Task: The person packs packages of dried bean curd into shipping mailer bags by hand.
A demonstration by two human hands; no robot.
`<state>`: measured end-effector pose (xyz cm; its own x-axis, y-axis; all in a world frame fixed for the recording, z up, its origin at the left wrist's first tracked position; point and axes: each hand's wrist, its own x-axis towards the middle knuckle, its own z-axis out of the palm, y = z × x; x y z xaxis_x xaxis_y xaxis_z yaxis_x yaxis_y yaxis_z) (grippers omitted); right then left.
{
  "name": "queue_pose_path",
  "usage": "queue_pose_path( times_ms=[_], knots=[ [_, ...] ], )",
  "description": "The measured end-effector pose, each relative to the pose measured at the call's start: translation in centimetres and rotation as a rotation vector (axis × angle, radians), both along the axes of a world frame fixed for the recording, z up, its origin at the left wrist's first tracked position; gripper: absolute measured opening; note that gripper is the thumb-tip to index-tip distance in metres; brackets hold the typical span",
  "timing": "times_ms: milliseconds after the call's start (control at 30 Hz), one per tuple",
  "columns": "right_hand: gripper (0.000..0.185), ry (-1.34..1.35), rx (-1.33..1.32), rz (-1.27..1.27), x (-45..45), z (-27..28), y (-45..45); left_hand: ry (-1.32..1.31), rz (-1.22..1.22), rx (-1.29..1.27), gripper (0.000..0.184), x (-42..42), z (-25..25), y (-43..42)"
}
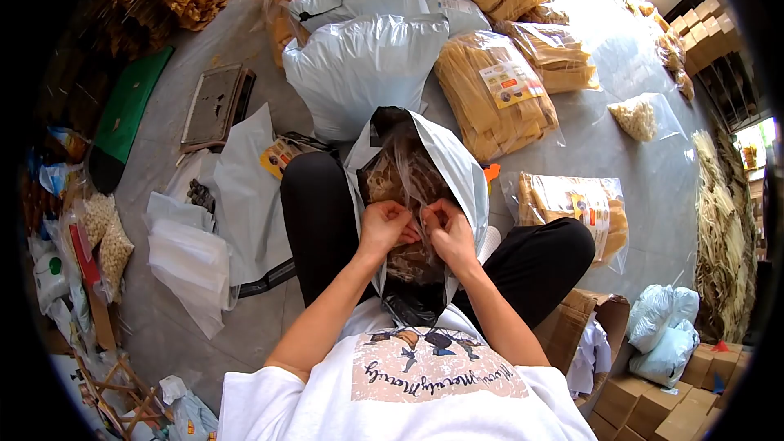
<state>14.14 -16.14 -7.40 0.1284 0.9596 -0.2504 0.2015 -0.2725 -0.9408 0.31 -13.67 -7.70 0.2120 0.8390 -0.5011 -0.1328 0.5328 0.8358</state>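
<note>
Between my bent legs stands a light grey mailer bag (467,165), its black-lined mouth wide open towards me. Inside it sits a clear plastic bag (404,171) with brown, dried-looking contents that I cannot name. My left hand (387,227) is closed, its fingertips pinching the clear bag's film near the middle. Close beside it, my right hand (448,233) pinches the same film, thumb against fingers. A small gap separates the two hands. The lower part of the clear bag is hidden in the mailer bag.
Filled grey mailer bags (359,73) stand just ahead. Clear packs of yellowish dried sheets (490,98) lie ahead and right, another pack (572,208) by my right knee. Flat mailer bags (249,188) and white plastic bags (189,257) lie left. Cardboard boxes (653,408) are at lower right.
</note>
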Motion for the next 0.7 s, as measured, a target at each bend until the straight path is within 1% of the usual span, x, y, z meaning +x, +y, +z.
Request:
queue_pose_path(
  times_ms=[33,67,100,133,167,200,233,267,300,333,367,400,433,467,500,533,567,600,633,700],
  knots=[
    [0.012,0.000,0.001,0.001,-0.1,0.4,-0.1,-0.003,0.023,0.000,0.011,0.0,0.1,-0.1],
    [0.012,-0.096,0.024,0.013,-0.2,1.0,-0.2,-0.003,0.024,0.002,0.011,-0.1,0.2,-0.2],
    [0.013,-0.192,0.049,0.025,-0.3,1.8,-0.2,0.043,-0.023,0.033,0.011,-0.3,0.4,-0.2],
    [0.013,-0.192,0.053,0.026,-0.3,2.2,-0.1,0.089,-0.070,0.065,0.011,-0.4,0.7,-0.1],
    [0.013,-0.278,0.113,0.053,-0.3,2.5,-0.1,0.089,-0.069,0.068,0.011,-0.4,1.0,-0.1],
    [0.014,-0.363,0.172,0.080,-0.4,2.7,0.0,0.199,-0.106,0.110,0.010,-0.5,1.5,-0.1],
    [0.014,-0.363,0.176,0.082,-0.4,2.8,0.0,0.309,-0.141,0.151,0.009,-0.6,2.1,-0.1],
    [0.013,-0.452,0.240,0.121,-0.4,2.8,0.1,0.310,-0.137,0.153,0.009,-0.6,2.7,-0.1],
    [0.013,-0.540,0.305,0.160,-0.5,2.9,0.1,0.495,-0.176,0.331,0.009,-0.7,3.5,-0.2],
    [0.013,-0.538,0.311,0.164,-0.6,3.2,0.1,0.680,-0.212,0.509,0.013,-0.9,4.1,-0.1],
    [0.014,-0.597,0.275,0.170,-0.7,3.5,0.1,0.684,-0.206,0.511,0.013,-1.1,4.6,0.0],
    [0.017,-0.656,0.238,0.177,-0.9,3.7,0.1,0.860,-0.097,0.719,0.024,-1.3,5.1,0.2],
    [0.017,-0.653,0.242,0.181,-0.9,3.7,0.2,1.032,0.017,0.925,0.036,-1.4,5.4,0.4],
    [0.020,-0.683,0.214,0.196,-0.8,3.5,0.2,1.128,-0.047,0.926,0.061,-2.0,5.5,0.5],
    [0.024,-0.712,0.184,0.211,-0.9,3.8,0.2,1.132,-0.045,0.923,0.061,-2.5,5.4,0.4],
    [0.024,-0.710,0.186,0.216,-1.1,4.2,0.1,1.217,-0.131,0.809,0.067,-2.8,5.1,0.3],
    [0.021,-0.711,0.341,0.202,-1.2,4.9,0.1,1.296,-0.215,0.691,0.072,-3.2,5.0,0.1],
    [0.020,-0.707,0.495,0.184,-1.4,5.6,0.1,1.299,-0.315,0.591,0.075,-3.6,5.0,-0.1],
    [0.020,-0.703,0.496,0.184,-1.6,5.8,0.1,1.304,-0.315,0.590,0.075,-4.0,5.0,-0.2],
    [0.016,-0.565,0.586,0.357,-1.9,6.0,0.0,1.181,-0.484,0.365,0.077,-4.7,4.5,-0.4]
  ],
)
